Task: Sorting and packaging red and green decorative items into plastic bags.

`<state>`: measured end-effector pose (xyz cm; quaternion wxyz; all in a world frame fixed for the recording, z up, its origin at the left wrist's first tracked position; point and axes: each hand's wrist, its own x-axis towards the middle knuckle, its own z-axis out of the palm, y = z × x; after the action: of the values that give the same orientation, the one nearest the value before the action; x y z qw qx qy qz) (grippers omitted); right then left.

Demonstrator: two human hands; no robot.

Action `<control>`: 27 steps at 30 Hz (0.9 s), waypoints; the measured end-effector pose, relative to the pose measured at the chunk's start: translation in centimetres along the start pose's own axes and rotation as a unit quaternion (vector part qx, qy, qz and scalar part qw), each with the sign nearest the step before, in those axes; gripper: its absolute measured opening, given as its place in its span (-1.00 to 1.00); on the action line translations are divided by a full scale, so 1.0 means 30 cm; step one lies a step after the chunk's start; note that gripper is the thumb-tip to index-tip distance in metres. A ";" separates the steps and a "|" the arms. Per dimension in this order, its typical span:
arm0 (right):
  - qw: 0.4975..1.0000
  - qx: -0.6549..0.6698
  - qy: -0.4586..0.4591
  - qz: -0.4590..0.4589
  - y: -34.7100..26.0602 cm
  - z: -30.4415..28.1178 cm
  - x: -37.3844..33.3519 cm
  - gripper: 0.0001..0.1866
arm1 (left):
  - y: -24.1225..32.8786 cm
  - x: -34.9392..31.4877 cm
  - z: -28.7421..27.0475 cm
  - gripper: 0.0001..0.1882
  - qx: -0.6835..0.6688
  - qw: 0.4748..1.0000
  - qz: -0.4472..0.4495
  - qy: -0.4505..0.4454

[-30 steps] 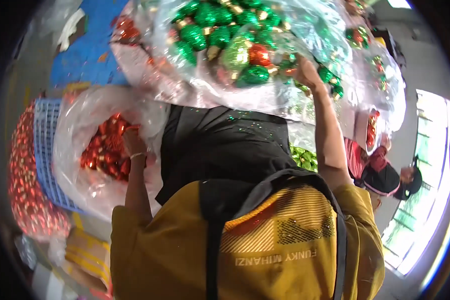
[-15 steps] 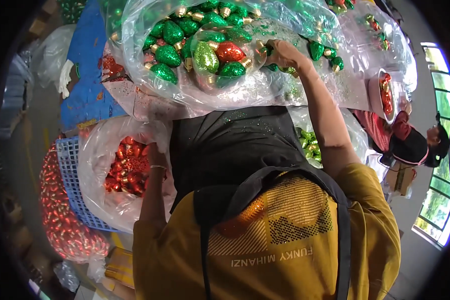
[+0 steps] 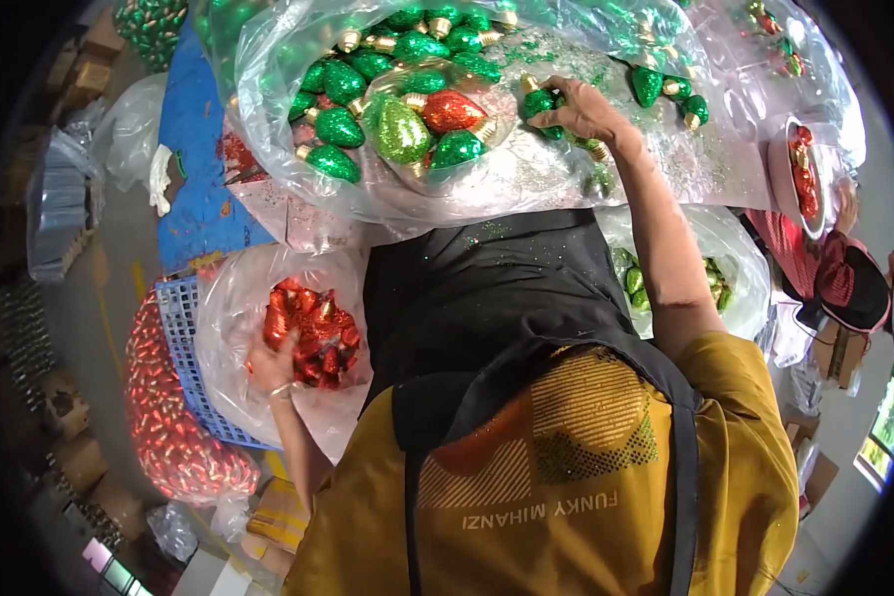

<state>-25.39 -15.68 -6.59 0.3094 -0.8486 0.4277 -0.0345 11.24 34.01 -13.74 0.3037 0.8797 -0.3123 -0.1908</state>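
My right hand [image 3: 588,107] is closed around a green glitter bulb ornament [image 3: 538,101], whose gold cap points away from me. More dark green bulb ornaments [image 3: 339,127] lie to its left on the glitter-strewn table. Among them a clear plastic tub holds a light green bulb ornament [image 3: 403,131] and a red one [image 3: 454,109]. Lower left, my left hand [image 3: 271,364] is at the near side of a clear bag [image 3: 230,343] of red bulb ornaments [image 3: 324,348]. Its fingers close on a red bulb ornament [image 3: 277,316], partly hidden by the glare.
A blue plastic crate [image 3: 191,353] stands beside the red bag, with a full sack of red ornaments [image 3: 174,427] left of it. An open bag of light green ornaments [image 3: 638,288] is at my right. Farther right, another person [image 3: 849,273] is near a white tub [image 3: 787,184].
My left hand has drawn back toward me within the red bag and its fingers now show. My right hand keeps the green ornament, now more visible. The view has shifted slightly.
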 end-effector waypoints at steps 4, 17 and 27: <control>0.998 -0.059 -0.023 -0.015 -0.062 -0.005 0.016 -0.35 | 0.757 0.076 -0.093 -0.45 -0.047 0.965 0.222 0.129; 0.991 -0.123 0.038 -0.044 -0.025 0.048 -0.017 -0.32 | 1.244 0.372 0.187 -0.37 0.199 0.785 0.516 -0.280; 0.989 -0.118 0.083 -0.017 -0.043 0.061 -0.022 -0.36 | 1.103 0.178 0.232 -0.45 0.185 0.794 0.577 -0.047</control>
<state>-24.32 -13.71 -7.20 0.1695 -0.8805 0.4386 -0.0594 -2.86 7.03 1.94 0.1740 0.5657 -0.8051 0.0400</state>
